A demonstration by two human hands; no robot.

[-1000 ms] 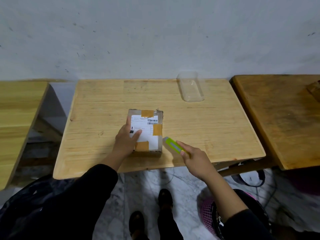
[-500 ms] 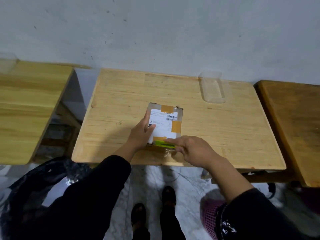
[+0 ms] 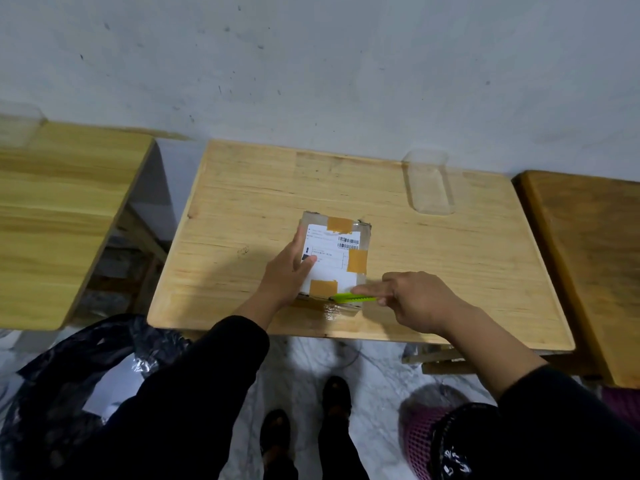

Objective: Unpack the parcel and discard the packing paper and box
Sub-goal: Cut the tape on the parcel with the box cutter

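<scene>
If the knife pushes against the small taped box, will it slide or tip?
Likely slide, not tip: the box sits low and flat on the smooth table. The left hand pressing it should steady it. Its glossy tape may be slippery.

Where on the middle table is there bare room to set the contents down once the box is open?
Bare wood on the table lies left of the box, behind it up to the tray, and right of it in front of the tray. Crowded: the box's near edge, where the left hand, right hand and cutter meet.
</scene>
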